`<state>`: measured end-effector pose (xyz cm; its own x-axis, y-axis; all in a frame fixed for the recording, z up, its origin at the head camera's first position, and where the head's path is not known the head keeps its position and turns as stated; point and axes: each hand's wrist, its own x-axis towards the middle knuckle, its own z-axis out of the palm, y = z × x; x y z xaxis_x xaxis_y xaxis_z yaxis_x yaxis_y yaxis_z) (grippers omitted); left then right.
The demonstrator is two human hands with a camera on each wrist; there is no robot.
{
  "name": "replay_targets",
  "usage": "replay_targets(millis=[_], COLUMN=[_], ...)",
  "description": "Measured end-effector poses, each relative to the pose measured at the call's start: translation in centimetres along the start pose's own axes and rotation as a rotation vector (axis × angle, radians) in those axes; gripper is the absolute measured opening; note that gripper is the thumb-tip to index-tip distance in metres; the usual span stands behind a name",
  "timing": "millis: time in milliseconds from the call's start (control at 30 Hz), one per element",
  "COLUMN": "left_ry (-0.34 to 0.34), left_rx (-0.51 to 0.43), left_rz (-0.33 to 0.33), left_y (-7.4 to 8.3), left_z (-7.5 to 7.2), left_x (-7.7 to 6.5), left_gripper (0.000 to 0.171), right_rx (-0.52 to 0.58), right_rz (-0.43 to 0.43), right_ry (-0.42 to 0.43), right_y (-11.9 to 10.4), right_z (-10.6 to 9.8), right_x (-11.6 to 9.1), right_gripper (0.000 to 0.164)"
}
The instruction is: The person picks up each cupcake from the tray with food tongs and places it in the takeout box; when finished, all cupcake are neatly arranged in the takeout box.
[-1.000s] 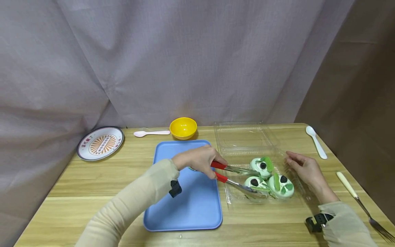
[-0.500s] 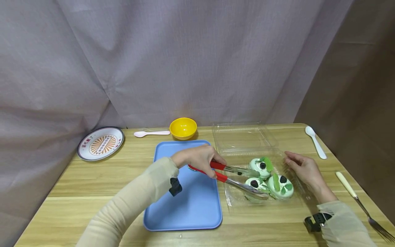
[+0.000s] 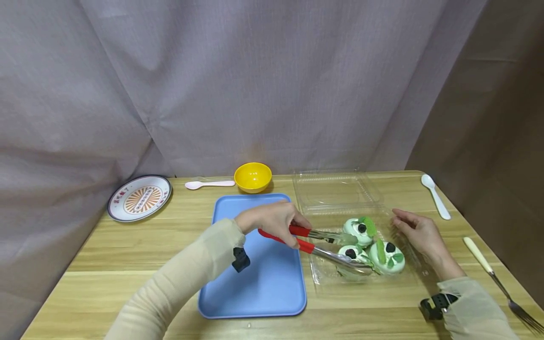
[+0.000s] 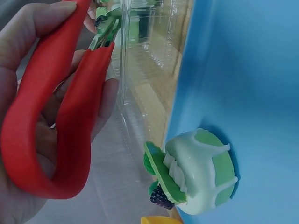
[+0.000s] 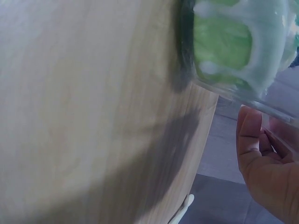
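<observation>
My left hand [image 3: 276,221] grips red-handled metal tongs [image 3: 305,246]. Their metal ends reach into an open clear plastic box [image 3: 320,274], one on each side of the front-left green cake [image 3: 349,253]; contact is hard to tell. Two more cakes, a rear one [image 3: 354,227] and a right one [image 3: 384,264], sit close against it, topped with dark berries and green leaves. With thumb and fingers, my right hand [image 3: 420,236] pinches the box's right rim. Another green cake [image 4: 201,170] stands on the blue tray [image 3: 255,293]; my left hand hides it in the head view.
The box's lid [image 3: 335,189] lies folded back behind it. A yellow bowl [image 3: 252,178], pink spoon [image 3: 210,184] and patterned plate [image 3: 140,198] stand along the back left. At right lie a white spoon [image 3: 436,196] and a fork [image 3: 493,274]. A grey curtain [image 3: 263,85] hangs behind.
The tongs have turned slightly in my left hand, so the red handle end now shows left of the fingers. Their front end has shifted a little right. My right hand stays at the rim.
</observation>
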<state>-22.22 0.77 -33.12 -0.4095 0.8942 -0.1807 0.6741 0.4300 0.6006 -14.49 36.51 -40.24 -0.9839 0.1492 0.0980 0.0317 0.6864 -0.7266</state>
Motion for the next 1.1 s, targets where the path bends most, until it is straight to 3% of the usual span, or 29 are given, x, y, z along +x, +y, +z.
replay_targets(millis=[567,1100], left_ry=[0.008,0.077], left_rx=[-0.039,-0.062], left_rz=[-0.019,0.013], left_y=[-0.4,-1.0], left_z=[0.3,0.6], left_x=[-0.5,-1.5], left_gripper=[0.052,0.053], right_rx=[0.001,-0.011], right_rz=[0.014,0.024], right_ry=[-0.008,-0.006], right_y=[0.0,-0.1], right_z=[-0.1,0.0], right_x=[0.1,0.0], right_gripper=[0.045,0.044])
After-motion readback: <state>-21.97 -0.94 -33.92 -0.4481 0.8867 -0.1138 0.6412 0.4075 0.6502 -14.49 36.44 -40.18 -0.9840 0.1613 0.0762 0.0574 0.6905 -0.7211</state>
